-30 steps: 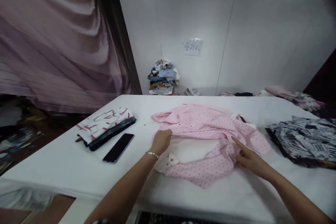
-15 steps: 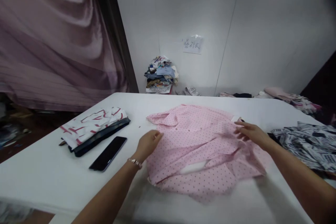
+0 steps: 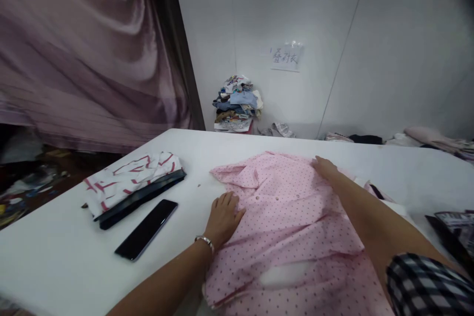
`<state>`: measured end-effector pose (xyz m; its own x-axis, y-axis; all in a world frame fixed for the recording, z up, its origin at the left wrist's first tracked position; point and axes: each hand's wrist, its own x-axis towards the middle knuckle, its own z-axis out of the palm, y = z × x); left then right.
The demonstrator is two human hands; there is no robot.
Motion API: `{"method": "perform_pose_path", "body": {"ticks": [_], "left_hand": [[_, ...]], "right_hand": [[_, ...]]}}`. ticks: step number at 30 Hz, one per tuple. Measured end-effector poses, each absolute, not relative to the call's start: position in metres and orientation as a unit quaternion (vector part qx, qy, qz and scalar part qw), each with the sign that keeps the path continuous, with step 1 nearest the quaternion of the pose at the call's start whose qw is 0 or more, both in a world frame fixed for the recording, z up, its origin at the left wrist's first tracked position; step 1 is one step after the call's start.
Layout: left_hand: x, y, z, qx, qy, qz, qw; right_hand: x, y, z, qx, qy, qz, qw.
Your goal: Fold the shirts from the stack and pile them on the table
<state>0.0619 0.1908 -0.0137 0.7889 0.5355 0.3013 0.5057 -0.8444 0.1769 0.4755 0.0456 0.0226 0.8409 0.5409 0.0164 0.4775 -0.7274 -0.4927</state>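
A pink dotted shirt lies spread over the table in front of me, its collar end away from me and its near part wrinkled. Small buttons run across its upper part. My left hand, with a bracelet at the wrist, rests open on the shirt's left edge, fingers spread. Reaching across the right side, my right hand touches the shirt's far right edge. Its visible fingers look stretched out, though part of them is hidden behind the hand. White table shows through a gap in the cloth near the bottom.
On the white table at left lie a folded white-and-red garment with a dark band and a black phone. Dark patterned clothes lie at right. A clothes pile stands behind the table, below a paper sign.
My right hand has moved forward and left to the shirt's far edge. My left hand has flattened onto the left edge. The shirt's lower part now extends closer to me.
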Motion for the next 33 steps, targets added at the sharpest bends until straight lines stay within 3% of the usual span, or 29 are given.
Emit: {"method": "perform_pose_path", "body": {"ticks": [4,7,10,13,18,22,28,33], "left_hand": [[0.062,0.19,-0.015,0.944,0.279,0.17,0.045],[0.062,0.19,-0.015,0.944,0.279,0.173,0.046],[0.063,0.19,-0.015,0.943,0.277,0.179,0.052],[0.064,0.19,-0.014,0.942,0.274,0.186,0.055],[0.063,0.19,-0.008,0.941,0.273,0.182,0.079],[0.062,0.192,0.002,0.935,0.287,0.165,0.128],[0.057,0.183,0.026,0.894,0.282,0.268,0.223],[0.035,0.159,0.058,0.782,0.338,0.335,0.403]], "right_hand": [[0.475,0.065,0.031,-0.924,-0.301,0.054,0.228],[0.457,0.058,0.056,-0.895,-0.361,-0.01,0.262],[0.414,0.016,0.078,-0.8,-0.483,-0.077,0.347],[0.355,-0.055,0.074,-0.734,-0.565,-0.005,0.377],[0.277,-0.168,0.024,-0.74,-0.599,0.108,0.286],[0.249,-0.208,0.003,-0.791,-0.543,0.134,0.249],[0.235,-0.213,0.018,-0.827,-0.513,0.09,0.212],[0.234,-0.221,0.045,-0.809,-0.551,0.032,0.203]]}}
